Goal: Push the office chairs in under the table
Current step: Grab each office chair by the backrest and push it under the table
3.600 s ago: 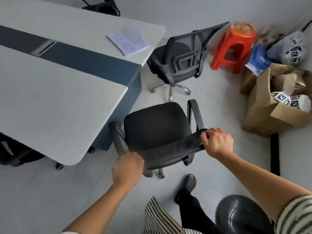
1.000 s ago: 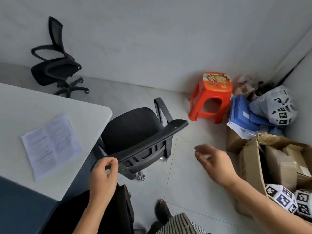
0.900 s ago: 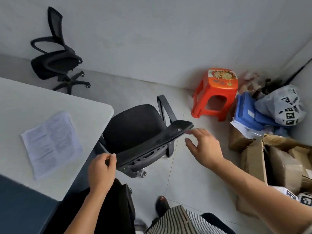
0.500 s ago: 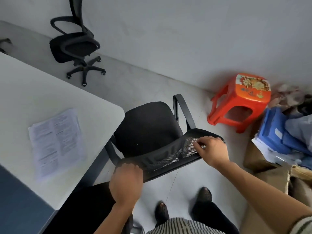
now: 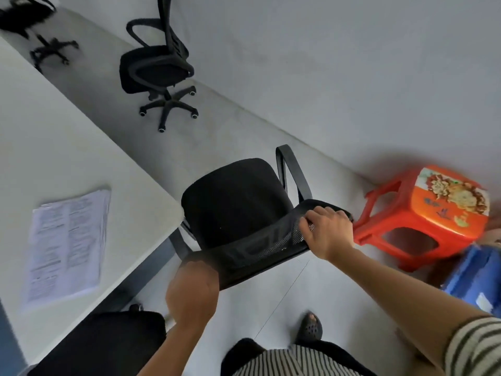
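Two hands grip the top edge of a black mesh chair back: the right hand (image 5: 328, 234) is wrapped over the back's right end, fingers (image 5: 311, 219) curled down onto the mesh, and the left hand (image 5: 193, 291) is closed around its left end, seen from the back of the knuckles and a little blurred. The chair (image 5: 235, 202) they hold stands at the rounded corner of the table (image 5: 54, 147), its seat facing the table's end and its left side just beside the tabletop edge, with most of the seat out in the open; one armrest loops up on the far right of the seat. On the tabletop near that corner lies a printed sheet of paper (image 5: 66, 245). Below the left forearm, another chair (image 5: 100, 346) shows only as a dark seat, tucked against the table's near side. Farther off, well apart from the table, a third office chair (image 5: 157, 69) stands on its five-wheeled base near the wall, and the blurred base and seat of a fourth (image 5: 35, 28) sit at the top left corner. To the right of the held chair, close to the right hand, is an orange plastic stool (image 5: 423, 210) with a flowered top, and beside it something blue (image 5: 474, 278) whose shape is hard to make out. At the bottom, a striped shirt (image 5: 292, 362) and a dark shoe (image 5: 310, 328) on the pale floor are visible.
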